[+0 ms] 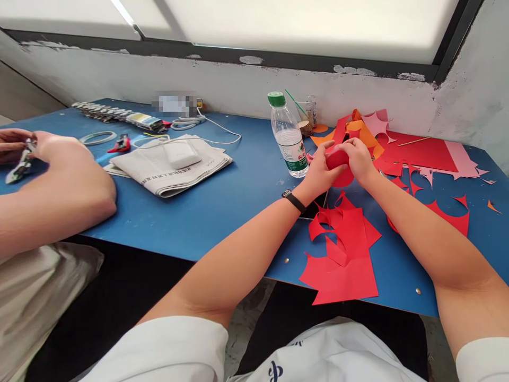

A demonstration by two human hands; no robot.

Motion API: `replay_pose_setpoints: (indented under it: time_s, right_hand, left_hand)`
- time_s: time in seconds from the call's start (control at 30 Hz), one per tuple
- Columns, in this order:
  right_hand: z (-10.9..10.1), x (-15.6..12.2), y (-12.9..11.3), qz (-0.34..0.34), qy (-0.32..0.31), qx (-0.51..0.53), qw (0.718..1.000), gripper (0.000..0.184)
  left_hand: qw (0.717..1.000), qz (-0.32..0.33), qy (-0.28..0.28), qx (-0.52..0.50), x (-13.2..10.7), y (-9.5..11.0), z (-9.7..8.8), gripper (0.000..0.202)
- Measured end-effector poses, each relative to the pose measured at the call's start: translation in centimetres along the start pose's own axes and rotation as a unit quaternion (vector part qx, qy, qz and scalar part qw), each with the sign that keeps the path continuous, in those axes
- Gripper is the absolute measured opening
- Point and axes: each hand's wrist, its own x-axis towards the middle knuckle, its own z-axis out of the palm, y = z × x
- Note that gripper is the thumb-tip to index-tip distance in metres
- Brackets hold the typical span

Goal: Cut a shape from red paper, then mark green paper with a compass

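Both my hands meet above the blue table, beside the water bottle. Between them is a small curved piece of red paper point(338, 158). My left hand point(320, 171), with a black band at its wrist, is closed on it from the left. From the right, my right hand point(360, 161) grips its upper edge, with the fingertips partly hidden. A round red paper piece point(344, 178) shows just under the hands. Nearer to me lie red paper offcuts point(353, 249) with curved cut-outs. A dark flat object point(309, 212) is partly covered beneath my left wrist.
The half-full bottle point(289, 143) stands close to my left hand. Red, pink and orange paper scraps point(429, 154) spread on the right. Folded newspaper point(167, 172) bears a white case point(182, 153). At left, a co-worker's arm point(67, 185) rests on the blue table point(222, 212).
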Motion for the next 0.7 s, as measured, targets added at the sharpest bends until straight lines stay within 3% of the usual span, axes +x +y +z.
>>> replay_pose_setpoints:
  time_s: [0.13,0.27,0.4,0.57,0.7]
  right_hand:
    - [-0.4,-0.6,-0.4,-0.026,0.009,-0.067,0.997,0.032]
    - [-0.6,-0.5,0.4,-0.008,0.035,-0.142,0.989,0.045]
    - [-0.8,0.3,1.4,0.025,0.037,-0.139,0.989,0.052]
    - [-1.8,1.1,0.5,0.03,-0.036,-0.112,0.993,0.054]
    - [-3.4,0.9,-1.4,-0.037,-0.107,-0.133,0.985,0.039]
  left_hand:
    - [0.993,0.079,-0.038,0.084,-0.7,0.6,0.3,0.04]
    - [0.987,0.034,-0.073,0.142,-0.6,0.7,0.3,0.04]
    - [0.985,-0.004,-0.064,0.161,-0.4,0.7,-0.1,0.036]
    - [0.991,-0.033,-0.041,0.123,-0.2,0.7,-0.4,0.032]
    - [0.997,-0.078,0.008,0.025,-0.1,0.6,-0.1,0.026]
